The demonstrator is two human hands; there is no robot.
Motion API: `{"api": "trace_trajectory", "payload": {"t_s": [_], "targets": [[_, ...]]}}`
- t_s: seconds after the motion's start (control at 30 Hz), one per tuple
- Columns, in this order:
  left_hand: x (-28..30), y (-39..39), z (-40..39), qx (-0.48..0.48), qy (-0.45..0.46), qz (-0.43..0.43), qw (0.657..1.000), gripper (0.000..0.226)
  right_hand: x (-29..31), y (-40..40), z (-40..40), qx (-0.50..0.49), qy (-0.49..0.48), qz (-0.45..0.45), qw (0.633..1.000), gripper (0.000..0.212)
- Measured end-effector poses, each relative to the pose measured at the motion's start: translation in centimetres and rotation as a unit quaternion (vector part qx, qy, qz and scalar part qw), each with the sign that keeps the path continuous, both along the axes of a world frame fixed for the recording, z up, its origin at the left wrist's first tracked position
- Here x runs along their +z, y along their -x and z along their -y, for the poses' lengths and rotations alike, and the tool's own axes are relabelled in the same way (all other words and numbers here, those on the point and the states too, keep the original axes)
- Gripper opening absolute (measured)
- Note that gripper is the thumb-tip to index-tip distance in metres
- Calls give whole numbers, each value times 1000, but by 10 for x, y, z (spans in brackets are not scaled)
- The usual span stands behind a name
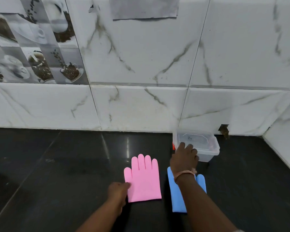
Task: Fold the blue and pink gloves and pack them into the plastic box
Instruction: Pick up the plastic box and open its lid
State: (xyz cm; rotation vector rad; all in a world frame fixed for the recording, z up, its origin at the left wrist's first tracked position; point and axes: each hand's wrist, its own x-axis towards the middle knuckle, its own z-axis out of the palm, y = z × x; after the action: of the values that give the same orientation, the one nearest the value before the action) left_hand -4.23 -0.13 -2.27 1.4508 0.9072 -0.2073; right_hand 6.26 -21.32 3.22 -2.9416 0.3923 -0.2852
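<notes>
The pink glove (143,179) lies flat on the dark counter (57,164), fingers pointing toward the tiled wall (141,106). The left hand (118,191) pinches its lower left edge. The blue glove (177,195) lies just beside it, partly under the right forearm. The right hand (184,158) grips the near rim of the clear plastic box (206,148), which sits against the wall, with open counter to the left.

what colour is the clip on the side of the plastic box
Red-orange: the clip shows on the plastic box in the head view.
</notes>
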Motion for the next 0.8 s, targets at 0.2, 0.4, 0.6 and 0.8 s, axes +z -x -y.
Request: {"api": "trace_trajectory", "payload": {"t_s": [0.2, 0.4, 0.6, 0.8], "targets": [[14, 8, 30, 40, -16, 22, 999, 26, -16, -18, 42, 56, 39, 22, 997, 59], [21, 5, 38, 74, 49, 47, 995, 35, 2, -16, 52, 143, -6, 59, 988, 41], [25, 17, 9, 89, 126, 51, 987, 17, 20, 30, 11, 233, -161, 264, 922, 26], [47, 27, -80, 117, 295, 118, 941, 55, -2, 96, -64, 403, -137, 222, 877, 42]]}}
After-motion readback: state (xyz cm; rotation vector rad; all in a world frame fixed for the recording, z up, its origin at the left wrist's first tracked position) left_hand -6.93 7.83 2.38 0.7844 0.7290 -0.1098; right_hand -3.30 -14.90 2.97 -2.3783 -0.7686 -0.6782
